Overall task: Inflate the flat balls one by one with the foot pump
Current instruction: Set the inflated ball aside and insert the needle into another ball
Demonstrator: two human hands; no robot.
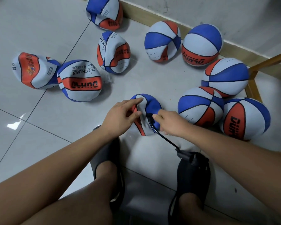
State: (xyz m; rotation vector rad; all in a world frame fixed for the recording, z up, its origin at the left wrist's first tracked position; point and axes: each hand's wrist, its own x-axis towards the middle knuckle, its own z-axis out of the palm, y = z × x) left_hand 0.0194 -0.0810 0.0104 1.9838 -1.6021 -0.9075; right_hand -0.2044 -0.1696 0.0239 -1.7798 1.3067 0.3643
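With my left hand (120, 117) fingers gripping the flat ball (152, 103) and my right hand (170, 123) fingers pinching the hose nozzle (149, 115), a tilted nozzle could slip out.

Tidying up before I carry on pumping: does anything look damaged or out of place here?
Nothing looks broken; the crumpled balls at left are simply uninflated. One stray thing: a scrap of whitish plastic beside the flat ball marked CHILDREN.

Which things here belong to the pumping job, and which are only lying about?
Job: ball held by the left hand; hose pinched by the right hand; pump; four flat balls waiting.
Lying about: five round balls, already full; wooden frame.
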